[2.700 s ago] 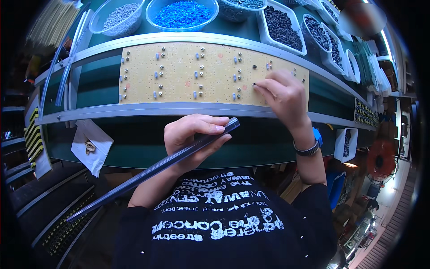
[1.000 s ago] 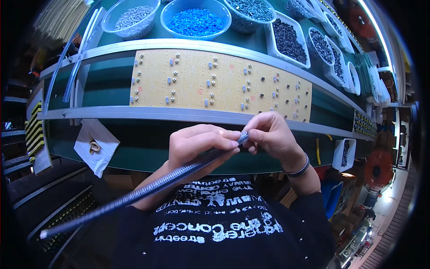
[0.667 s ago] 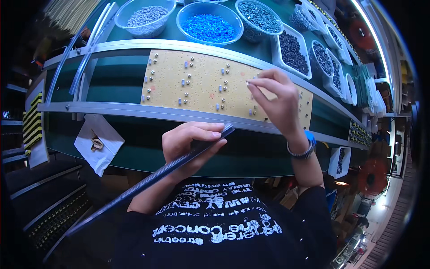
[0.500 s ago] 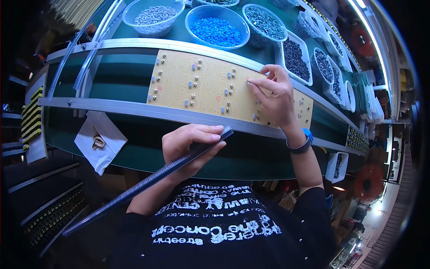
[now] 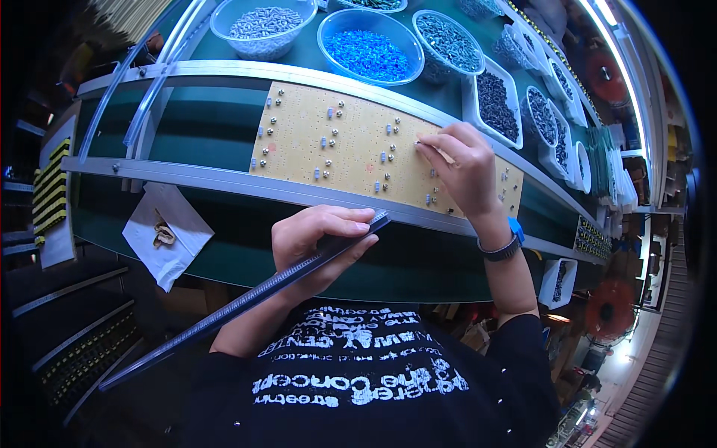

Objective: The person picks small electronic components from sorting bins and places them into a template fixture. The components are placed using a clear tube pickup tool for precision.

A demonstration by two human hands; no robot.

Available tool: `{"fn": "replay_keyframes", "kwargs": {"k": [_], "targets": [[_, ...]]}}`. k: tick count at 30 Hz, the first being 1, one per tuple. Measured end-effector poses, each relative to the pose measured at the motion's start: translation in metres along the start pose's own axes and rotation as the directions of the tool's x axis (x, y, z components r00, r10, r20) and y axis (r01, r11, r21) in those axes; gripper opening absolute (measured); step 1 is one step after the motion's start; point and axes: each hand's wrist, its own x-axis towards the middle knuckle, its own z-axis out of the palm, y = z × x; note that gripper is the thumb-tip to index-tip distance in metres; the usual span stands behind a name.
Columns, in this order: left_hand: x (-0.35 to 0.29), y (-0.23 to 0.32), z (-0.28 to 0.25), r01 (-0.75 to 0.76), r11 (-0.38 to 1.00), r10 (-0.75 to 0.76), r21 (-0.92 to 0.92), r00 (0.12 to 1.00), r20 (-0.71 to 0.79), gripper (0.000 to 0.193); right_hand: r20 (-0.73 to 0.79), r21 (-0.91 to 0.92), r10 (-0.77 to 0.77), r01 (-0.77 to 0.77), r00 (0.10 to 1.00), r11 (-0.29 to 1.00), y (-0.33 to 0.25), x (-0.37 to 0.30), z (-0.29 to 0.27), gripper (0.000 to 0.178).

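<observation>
My left hand [image 5: 314,243] is closed around a long, narrow plastic component tube [image 5: 231,308], which slants down to the lower left. A row of small parts shows along the tube, and its upper end sticks out past my thumb and fingers. Over the right half of a tan circuit board [image 5: 295,160], my right hand [image 5: 469,168] pinches a tiny electronic component, mostly hidden by the fingertips, at the board's surface. Rows of small blue-grey parts and round metallic parts stand on the board. My right hand and wrist cover some of it.
Metal rails run along the board's far side [image 5: 224,69] and near side [image 5: 216,181]. Beyond are a bowl of grey parts [image 5: 265,26], a bowl of blue parts [image 5: 370,52] and a tray of black parts [image 5: 494,104]. White paper [image 5: 179,231] lies at near left.
My right hand has come slightly nearer to me and its fingers have drawn closer together at the board. My left hand keeps its hold on the tube. The view has shifted a little.
</observation>
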Motion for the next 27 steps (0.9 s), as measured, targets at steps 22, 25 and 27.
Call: {"fn": "replay_keyframes", "kwargs": {"k": [22,25,27], "targets": [[0.016,0.017,0.008,0.070,0.983,-0.085,0.171,0.993,0.083,0.020,0.629,0.700,0.266,-0.681,0.730,0.215,-0.049,-0.022,-0.022,0.009],[0.020,0.022,0.007,0.052,0.971,-0.105,0.235,0.970,0.220,0.021,0.740,0.665,0.179,-0.745,0.649,-0.050,-0.038,-0.034,-0.015,0.008],[0.016,0.016,0.006,0.048,0.983,-0.086,0.175,0.973,0.213,0.021,0.727,0.677,0.186,-0.736,0.661,-0.032,-0.043,-0.033,-0.018,0.008]]}}
